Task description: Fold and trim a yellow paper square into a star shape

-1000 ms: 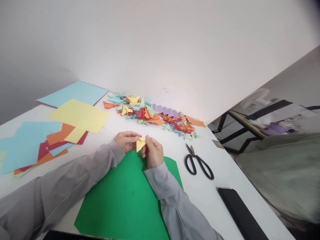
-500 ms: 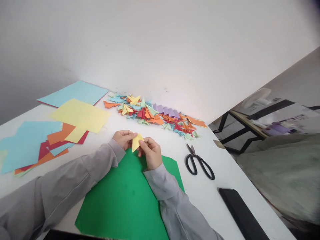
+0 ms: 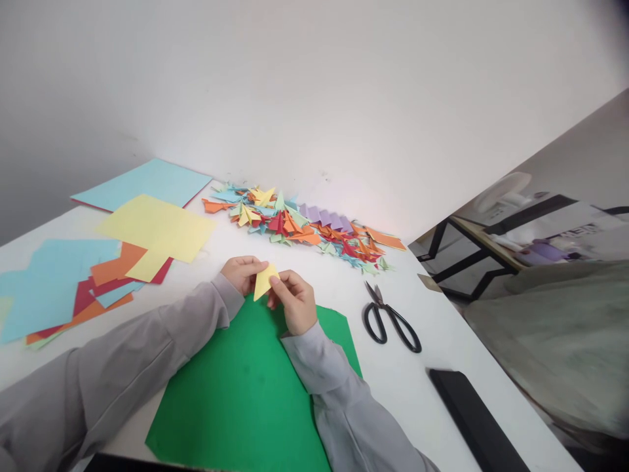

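Note:
A small folded piece of yellow paper (image 3: pixel 264 282) is held between both hands, its pointed end facing down toward me. My left hand (image 3: pixel 242 273) pinches its upper left edge with thumb and fingers. On the other side my right hand (image 3: pixel 295 301) grips it, thumb pressed on the front face and fingers curled behind. Both hands are just above the far edge of a green sheet (image 3: pixel 240 387). Beyond them lies a long heap of small folded paper planes (image 3: pixel 280 223) in several colours. The fingers behind the yellow paper are partly hidden.
Scissors (image 3: pixel 386 314) with black handles lie partly open on the right, above a black flat object (image 3: pixel 472 419). At left are cut coloured papers (image 3: pixel 63 275), a yellow sheet (image 3: pixel 157 226) and a light blue sheet (image 3: pixel 147 180). A purple pleated paper (image 3: pixel 327 216) stands by the wall.
The yellow paper has turned slightly and shifted a little left, showing more of its face. Both hands keep their pinch on it. The view has moved very slightly.

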The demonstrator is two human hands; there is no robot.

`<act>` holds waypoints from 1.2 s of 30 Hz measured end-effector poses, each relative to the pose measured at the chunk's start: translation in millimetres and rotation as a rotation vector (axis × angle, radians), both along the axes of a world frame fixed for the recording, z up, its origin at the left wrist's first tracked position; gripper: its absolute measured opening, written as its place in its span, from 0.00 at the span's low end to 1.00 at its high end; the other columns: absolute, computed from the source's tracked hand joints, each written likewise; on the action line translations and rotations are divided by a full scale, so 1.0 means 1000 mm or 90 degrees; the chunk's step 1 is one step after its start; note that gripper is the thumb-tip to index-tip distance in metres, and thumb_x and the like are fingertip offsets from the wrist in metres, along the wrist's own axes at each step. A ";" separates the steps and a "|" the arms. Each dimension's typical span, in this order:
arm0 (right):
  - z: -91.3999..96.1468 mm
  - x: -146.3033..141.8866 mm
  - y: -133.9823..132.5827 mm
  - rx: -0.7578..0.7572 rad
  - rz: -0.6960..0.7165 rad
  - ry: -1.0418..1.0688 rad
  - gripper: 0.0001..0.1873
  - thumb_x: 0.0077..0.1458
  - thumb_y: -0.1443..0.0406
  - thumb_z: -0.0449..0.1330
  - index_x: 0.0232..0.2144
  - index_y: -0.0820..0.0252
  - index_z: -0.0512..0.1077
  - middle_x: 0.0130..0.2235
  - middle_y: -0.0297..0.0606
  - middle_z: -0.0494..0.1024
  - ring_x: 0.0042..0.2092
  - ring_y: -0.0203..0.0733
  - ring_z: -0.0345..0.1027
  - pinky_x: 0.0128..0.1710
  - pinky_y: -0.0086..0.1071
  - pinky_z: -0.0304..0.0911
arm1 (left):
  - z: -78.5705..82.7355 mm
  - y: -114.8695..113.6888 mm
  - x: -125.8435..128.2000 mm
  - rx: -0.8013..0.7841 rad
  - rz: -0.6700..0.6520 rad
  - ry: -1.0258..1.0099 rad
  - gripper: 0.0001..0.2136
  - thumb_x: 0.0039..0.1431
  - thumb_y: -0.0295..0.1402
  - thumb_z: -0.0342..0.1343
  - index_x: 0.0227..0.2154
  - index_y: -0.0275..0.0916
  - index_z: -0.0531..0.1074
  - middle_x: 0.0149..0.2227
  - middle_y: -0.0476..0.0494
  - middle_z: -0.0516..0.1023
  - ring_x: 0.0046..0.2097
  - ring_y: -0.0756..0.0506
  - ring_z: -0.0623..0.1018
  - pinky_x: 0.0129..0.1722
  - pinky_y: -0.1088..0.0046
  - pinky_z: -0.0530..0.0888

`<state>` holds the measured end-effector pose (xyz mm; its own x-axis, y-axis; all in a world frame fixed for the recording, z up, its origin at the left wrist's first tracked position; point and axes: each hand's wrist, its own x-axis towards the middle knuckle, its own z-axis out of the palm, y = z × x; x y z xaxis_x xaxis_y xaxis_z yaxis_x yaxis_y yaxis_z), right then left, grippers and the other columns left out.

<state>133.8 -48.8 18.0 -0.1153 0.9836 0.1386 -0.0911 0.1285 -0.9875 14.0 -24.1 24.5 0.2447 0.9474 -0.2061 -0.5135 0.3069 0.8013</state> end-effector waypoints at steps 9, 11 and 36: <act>-0.008 0.006 0.011 -0.046 -0.081 0.062 0.12 0.42 0.58 0.58 0.18 0.60 0.65 0.12 0.25 0.63 0.13 0.29 0.55 0.12 0.24 0.52 | -0.008 0.002 0.005 0.056 0.019 0.047 0.14 0.30 0.35 0.64 0.18 0.32 0.67 0.12 0.49 0.69 0.14 0.52 0.68 0.14 0.76 0.66; -0.010 0.007 0.012 -0.061 -0.081 0.076 0.12 0.42 0.58 0.58 0.18 0.60 0.65 0.11 0.24 0.63 0.13 0.29 0.54 0.12 0.24 0.51 | -0.009 0.002 0.007 0.061 0.035 0.040 0.15 0.29 0.33 0.65 0.21 0.31 0.68 0.13 0.49 0.70 0.16 0.50 0.70 0.16 0.74 0.68; -0.012 0.009 0.018 -0.118 -0.122 0.104 0.12 0.38 0.60 0.60 0.13 0.60 0.64 0.11 0.25 0.59 0.14 0.30 0.50 0.12 0.26 0.48 | -0.004 -0.008 0.003 0.250 -0.006 0.245 0.09 0.46 0.35 0.52 0.29 0.35 0.64 0.15 0.56 0.63 0.13 0.55 0.66 0.11 0.81 0.62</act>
<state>143.2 -30.5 5.9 0.0834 0.9956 -0.0436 -0.2414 -0.0223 -0.9702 17.5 -32.6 20.9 0.2298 0.9694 0.0866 -0.1601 -0.0502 0.9858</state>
